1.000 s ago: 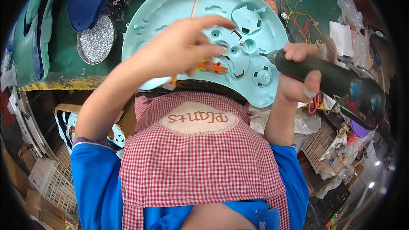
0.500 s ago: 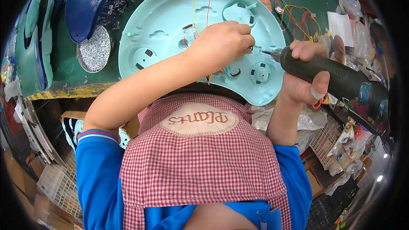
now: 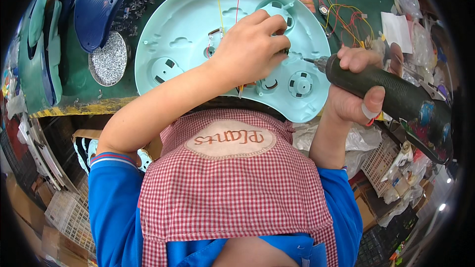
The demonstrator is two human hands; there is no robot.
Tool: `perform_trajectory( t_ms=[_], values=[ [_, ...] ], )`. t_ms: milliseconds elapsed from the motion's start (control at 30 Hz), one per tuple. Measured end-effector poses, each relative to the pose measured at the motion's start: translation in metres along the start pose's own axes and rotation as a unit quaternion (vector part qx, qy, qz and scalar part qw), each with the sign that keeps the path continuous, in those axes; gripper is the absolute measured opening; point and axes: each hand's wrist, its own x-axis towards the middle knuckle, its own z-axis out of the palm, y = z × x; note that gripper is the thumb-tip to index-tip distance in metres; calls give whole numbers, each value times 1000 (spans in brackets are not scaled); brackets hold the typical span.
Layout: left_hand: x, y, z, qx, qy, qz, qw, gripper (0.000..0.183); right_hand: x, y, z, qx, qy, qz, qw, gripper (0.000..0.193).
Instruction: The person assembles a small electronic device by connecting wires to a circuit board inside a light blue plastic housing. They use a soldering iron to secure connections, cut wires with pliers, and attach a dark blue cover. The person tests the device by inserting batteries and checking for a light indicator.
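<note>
A pale turquoise plastic shell (image 3: 163,86) with a curved outline lies open side up on the green table. Over its middle is my left hand (image 3: 255,47), fingers curled down and pinched together; whatever they hold is hidden beneath them. A yellow wire (image 3: 218,2) and a red wire (image 3: 239,1) run across the shell past that hand. My right hand (image 3: 354,86) grips a dark electric screwdriver (image 3: 378,81), fingers wrapped round its body. The screwdriver's bit (image 3: 308,60) points left above the shell's right part, apart from my left fingers.
A round dish of small silvery screws (image 3: 108,59) stands left of the shell, below a dark blue curved shell (image 3: 96,17). Small dark metal parts (image 3: 138,5) are scattered behind the dish. Red and yellow wires (image 3: 346,17) tangle at the back right. Clear plastic bags (image 3: 420,44) lie farther right.
My left hand has shifted slightly left and away from me. The turquoise shell has slid a little left. My right hand and the screwdriver stay nearly in place.
</note>
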Motion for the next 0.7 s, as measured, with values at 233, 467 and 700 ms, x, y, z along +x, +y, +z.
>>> perform_trajectory(
  t_ms=[233, 467, 700],
  values=[
    [10, 6, 7, 5, -67, -103, 992, 16, 1, 0, 3, -1, -2, -14, 1000, 87],
    [20, -5, 7, -17, -112, -160, 981, 18, 1, -3, 4, -3, -3, -18, 1000, 88],
    [42, 1, -8, -32, -261, -242, 934, 22, 1, -3, 3, -5, -6, -17, 1000, 88]
  ],
)
